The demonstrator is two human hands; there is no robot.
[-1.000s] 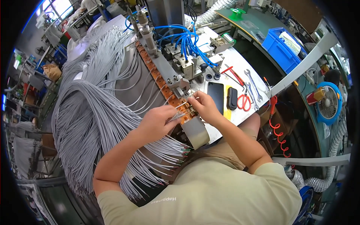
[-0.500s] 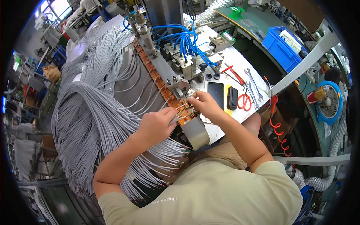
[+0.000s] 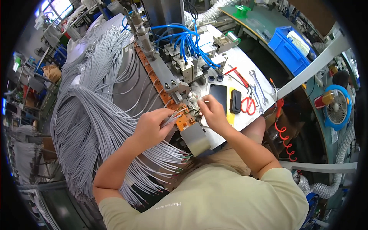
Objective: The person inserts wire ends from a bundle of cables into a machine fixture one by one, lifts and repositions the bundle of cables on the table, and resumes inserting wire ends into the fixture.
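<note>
My left hand point(image 3: 150, 128) is closed around grey cable point(image 3: 167, 121) ends. These ends lie over the near part of an orange rail point(image 3: 160, 89) on the machine. To the right of the rail is my right hand point(image 3: 213, 114), its fingers bent together beside small pale parts point(image 3: 194, 94); whatever they pinch is too small to make out. A metal cover point(image 3: 195, 138) sits at the rail's near end. Several single cables run from the rail to a large bundle of grey cables point(image 3: 111, 115) at left, whose near ends show coloured wire tips.
Blue air tubes point(image 3: 188, 38) loop over the machine point(image 3: 168, 74). On the white tabletop point(image 3: 241, 69) at right lie a phone point(image 3: 218, 94), a black case point(image 3: 235, 101), red scissors point(image 3: 248, 105) and wrenches point(image 3: 260, 87). Farther right are a blue crate point(image 3: 285, 51) and a fan point(image 3: 337, 105).
My right hand has drawn slightly away from the rail to the right. My left hand has shifted a little left with the cable ends. The whole view has moved slightly.
</note>
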